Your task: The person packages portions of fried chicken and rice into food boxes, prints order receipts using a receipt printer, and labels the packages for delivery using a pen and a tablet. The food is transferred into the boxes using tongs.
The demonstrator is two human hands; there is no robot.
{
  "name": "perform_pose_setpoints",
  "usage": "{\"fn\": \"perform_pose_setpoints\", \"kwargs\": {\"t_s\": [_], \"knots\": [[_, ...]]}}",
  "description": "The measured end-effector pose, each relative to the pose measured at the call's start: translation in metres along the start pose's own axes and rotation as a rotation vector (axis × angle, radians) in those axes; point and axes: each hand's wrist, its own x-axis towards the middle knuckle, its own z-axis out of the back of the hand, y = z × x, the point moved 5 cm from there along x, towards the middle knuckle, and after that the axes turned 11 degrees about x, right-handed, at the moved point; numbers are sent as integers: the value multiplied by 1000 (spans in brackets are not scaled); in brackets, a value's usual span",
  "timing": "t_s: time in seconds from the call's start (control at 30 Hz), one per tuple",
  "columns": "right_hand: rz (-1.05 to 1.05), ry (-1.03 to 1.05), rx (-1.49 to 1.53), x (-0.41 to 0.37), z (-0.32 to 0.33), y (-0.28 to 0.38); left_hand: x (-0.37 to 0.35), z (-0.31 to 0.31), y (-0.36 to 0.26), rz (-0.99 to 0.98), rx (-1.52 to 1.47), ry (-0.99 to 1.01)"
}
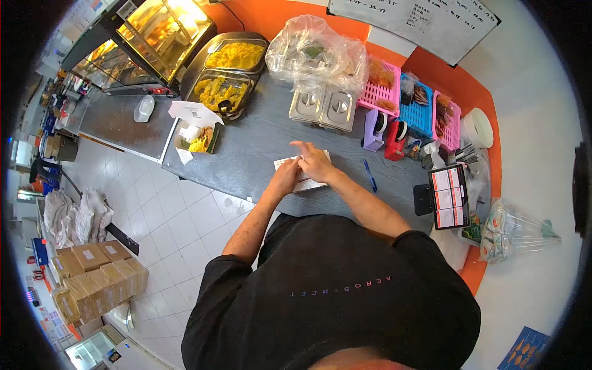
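A flat white card or box [317, 184] with printing lies on the grey counter near its front edge. My left hand [285, 175] rests over its left part, fingers bent and close together; what they hold, if anything, is hidden. Over the upper middle of the card is my right hand [314, 163], touching the left one, with its index finger stretched out to the left and the others curled. A blue pen [369, 175] lies to the right. Further left stands an open white food box [187, 148] with yellow food and something white in it.
Two trays of yellow food [235, 55] stand beside a lit display cabinet [161, 38]. Lidded metal containers [338, 110], tape dispensers [374, 131], coloured baskets [417, 116] and a tablet [448, 196] line the counter's back and right. Stacked cartons [92, 259] are on the floor.
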Motion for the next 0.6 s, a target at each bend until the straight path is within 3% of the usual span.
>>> {"fn": "perform_pose_setpoints", "kwargs": {"t_s": [0.03,0.07,0.17,0.2,0.27,0.33,0.37,0.43,0.5,0.57,0.6], "knots": [[-115,146,-25,-4,-5,2,1,-3,0,-16,18,1],[-176,164,88,2,-2,-3,3,-8,3,-18,20,-1],[-17,147,355,2,11,-5,3,-13,18,95,-78,-57],[-22,132,360,-5,18,4,9,-12,21,144,-50,50],[11,-40,-319,-31,39,27,17,-6,14,178,-19,166],[-58,-165,-352,-55,35,14,18,7,0,268,308,176],[-110,-283,-390,-68,38,10,20,10,-5,251,309,187],[-97,-321,-468,-91,46,24,29,23,-16,147,600,128],[-345,-430,-253,-123,45,6,47,54,-29,143,611,197],[-818,-200,119,-156,20,-34,73,53,-6,117,627,265],[-835,-238,128,-164,9,-48,86,22,31,101,280,412]]}}
